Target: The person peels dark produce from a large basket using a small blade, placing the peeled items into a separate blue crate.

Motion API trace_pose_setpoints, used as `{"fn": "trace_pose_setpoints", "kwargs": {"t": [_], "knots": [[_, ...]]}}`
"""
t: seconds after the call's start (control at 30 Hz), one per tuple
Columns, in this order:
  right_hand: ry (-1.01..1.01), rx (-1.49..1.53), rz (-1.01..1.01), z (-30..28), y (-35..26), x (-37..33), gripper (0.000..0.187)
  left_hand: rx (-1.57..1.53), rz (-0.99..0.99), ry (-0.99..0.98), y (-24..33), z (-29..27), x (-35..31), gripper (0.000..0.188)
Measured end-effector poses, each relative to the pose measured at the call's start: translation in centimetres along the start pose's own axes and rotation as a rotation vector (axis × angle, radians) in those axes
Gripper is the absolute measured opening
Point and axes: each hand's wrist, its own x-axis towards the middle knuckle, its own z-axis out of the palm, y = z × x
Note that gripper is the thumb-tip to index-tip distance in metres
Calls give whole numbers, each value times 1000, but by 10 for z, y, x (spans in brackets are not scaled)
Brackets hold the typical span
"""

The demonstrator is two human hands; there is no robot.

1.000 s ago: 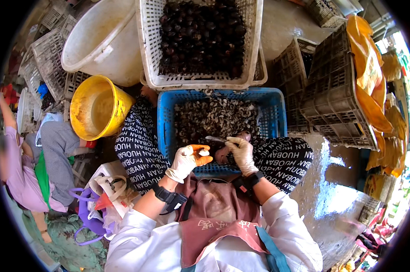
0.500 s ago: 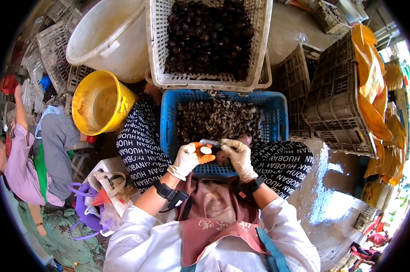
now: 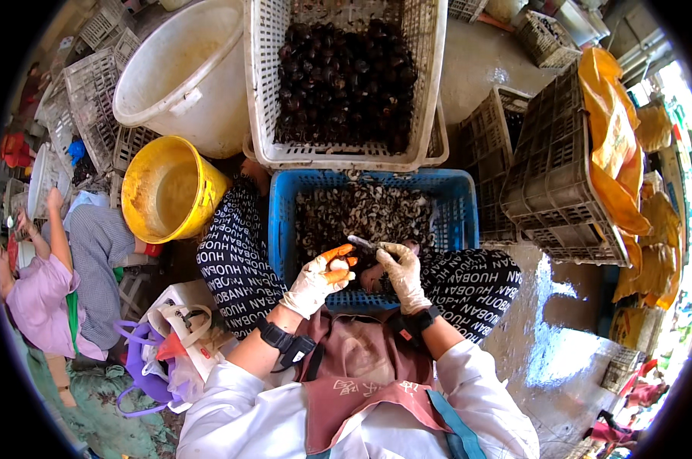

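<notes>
My left hand (image 3: 319, 277), in a white glove with orange covers on some fingers, is closed around a small pale, rounded piece (image 3: 338, 265), partly hidden by the fingers. Beside it, my white-gloved right hand (image 3: 404, 272) grips a small knife (image 3: 361, 242), its blade pointing left toward that piece. Both hands hover over the near side of a blue crate (image 3: 284, 229) between my knees. Inside lies a layer of broken dark and pale shellfish bits (image 3: 361, 210). Just beyond, a white crate (image 3: 258, 92) holds many dark, round shells (image 3: 346, 84).
A yellow bucket (image 3: 200, 200) and a large white tub (image 3: 227, 99) stand to the left. A purple bag (image 3: 143, 367) sits near my left elbow. Stacked grimy crates (image 3: 552, 176) with orange sheeting (image 3: 613, 138) rise at right. Another person (image 3: 55, 283) sits at far left.
The pale piece has turned in my left fingers, and its broad white face shows less. The knife blade now tilts up at its left end. At far left, the other person's arm has moved.
</notes>
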Motion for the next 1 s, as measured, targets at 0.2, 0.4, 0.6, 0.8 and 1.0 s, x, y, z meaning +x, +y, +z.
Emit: {"fn": "trace_pose_setpoints", "kwargs": {"t": [0.2,0.4,0.6,0.8,1.0], "knots": [[-70,-571,-556,14,-44,-20,20,165,58,138,-10,8,4,30],[75,-478,-457,-1,-24,-1,21,108,51,249,-24,-2,10,50],[29,-585,-391,-15,1,-1,24,-9,-8,24,-30,-23,17,24],[-186,-363,-359,13,-24,-13,26,-229,-102,-79,-9,-16,14,33],[-199,-237,-221,5,-13,-6,27,-173,-75,-52,-13,-15,11,23]]}}
